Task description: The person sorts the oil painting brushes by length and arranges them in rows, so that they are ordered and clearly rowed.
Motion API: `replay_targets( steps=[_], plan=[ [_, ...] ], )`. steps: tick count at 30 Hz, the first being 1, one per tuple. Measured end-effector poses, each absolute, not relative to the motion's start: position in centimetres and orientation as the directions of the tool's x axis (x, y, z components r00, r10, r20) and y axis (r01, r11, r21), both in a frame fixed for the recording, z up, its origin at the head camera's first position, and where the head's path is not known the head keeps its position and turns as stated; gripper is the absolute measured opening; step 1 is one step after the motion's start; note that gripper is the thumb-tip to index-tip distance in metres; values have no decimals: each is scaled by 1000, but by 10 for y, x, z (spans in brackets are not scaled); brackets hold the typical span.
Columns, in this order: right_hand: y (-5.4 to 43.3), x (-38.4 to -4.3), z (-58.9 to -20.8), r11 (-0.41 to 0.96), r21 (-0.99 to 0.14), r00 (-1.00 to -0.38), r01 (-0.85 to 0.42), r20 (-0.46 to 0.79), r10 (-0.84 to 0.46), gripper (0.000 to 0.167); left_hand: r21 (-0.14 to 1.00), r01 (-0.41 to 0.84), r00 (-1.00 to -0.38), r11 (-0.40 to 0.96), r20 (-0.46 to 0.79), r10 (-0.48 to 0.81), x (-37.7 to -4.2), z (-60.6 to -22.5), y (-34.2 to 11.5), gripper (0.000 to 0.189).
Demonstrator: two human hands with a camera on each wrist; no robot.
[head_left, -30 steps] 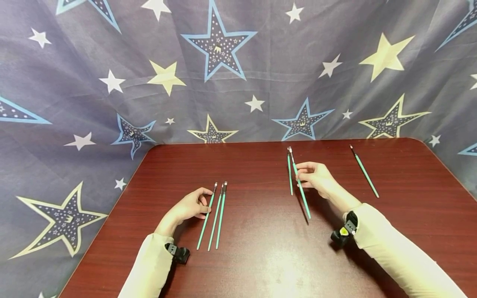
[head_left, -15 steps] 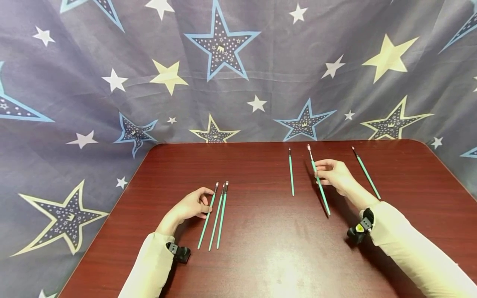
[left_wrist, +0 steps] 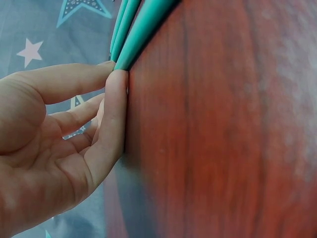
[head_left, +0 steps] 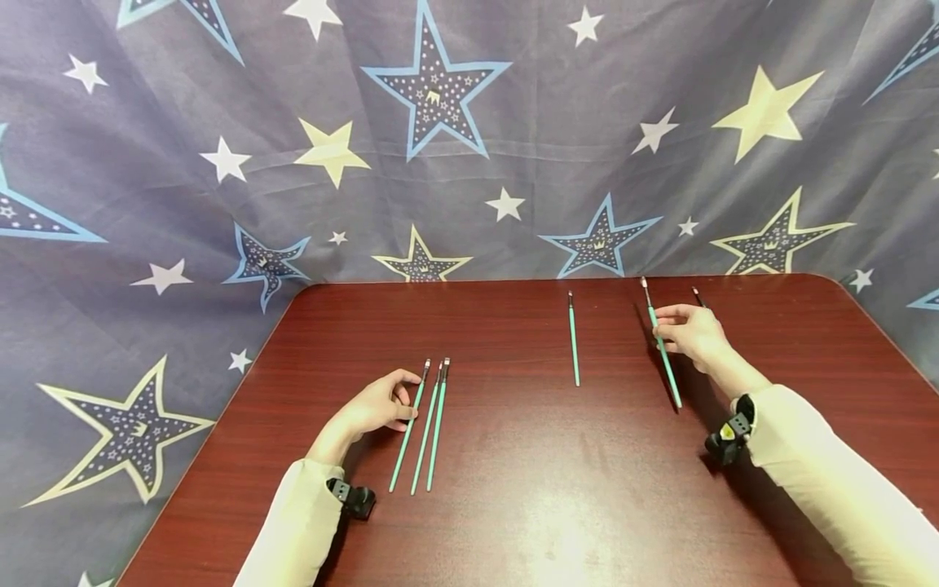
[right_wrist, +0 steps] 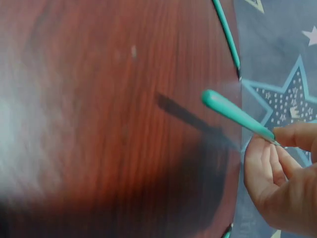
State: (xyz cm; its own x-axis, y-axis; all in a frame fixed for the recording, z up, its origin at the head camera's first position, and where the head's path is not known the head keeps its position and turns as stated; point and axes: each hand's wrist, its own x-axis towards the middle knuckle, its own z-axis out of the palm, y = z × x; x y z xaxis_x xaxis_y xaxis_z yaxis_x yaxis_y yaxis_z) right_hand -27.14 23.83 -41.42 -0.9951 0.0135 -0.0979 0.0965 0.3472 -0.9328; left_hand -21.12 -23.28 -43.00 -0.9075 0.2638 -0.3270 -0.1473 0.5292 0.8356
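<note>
My left hand (head_left: 372, 406) pinches the leftmost (head_left: 403, 448) of three turquoise-handled paintbrushes lying side by side on the left. In the left wrist view, thumb and index finger meet at its handle (left_wrist: 143, 29). Right beside it lie the middle paintbrush (head_left: 423, 440) and the right-hand paintbrush (head_left: 438, 432). My right hand (head_left: 693, 334) holds another paintbrush (head_left: 671, 377) between thumb and fingers, bristles pointing to the back. Its handle end (right_wrist: 218, 101) hangs over the table, apart from its shadow in the right wrist view.
A single paintbrush (head_left: 575, 346) lies left of my right hand. One more paintbrush (head_left: 698, 296) shows only its bristle end, the remainder hidden behind that hand. The reddish-brown table (head_left: 499, 424) backs onto a grey star-patterned cloth (head_left: 477, 228).
My right hand has carried its paintbrush rightward and slightly back, away from the single paintbrush and up to the far-right one, now partly covered. My left hand has stayed put.
</note>
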Motion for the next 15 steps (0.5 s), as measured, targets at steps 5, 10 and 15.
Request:
replay_targets(
  steps=[5, 10, 15],
  plan=[
    [246, -276, -415, 420, -900, -993, 119, -102, 62, 39, 858, -108, -908, 502, -291, 303, -209, -425, -233, 48],
    [252, -280, -417, 491, -862, -991, 128, -88, 103, 38, 864, -108, -904, 492, -291, 314, -208, -425, -233, 49],
    [263, -286, -416, 520, -842, -988, 142, -89, 127, 37, 845, -145, -909, 515, -320, 268, -209, -428, -232, 51]
  ],
)
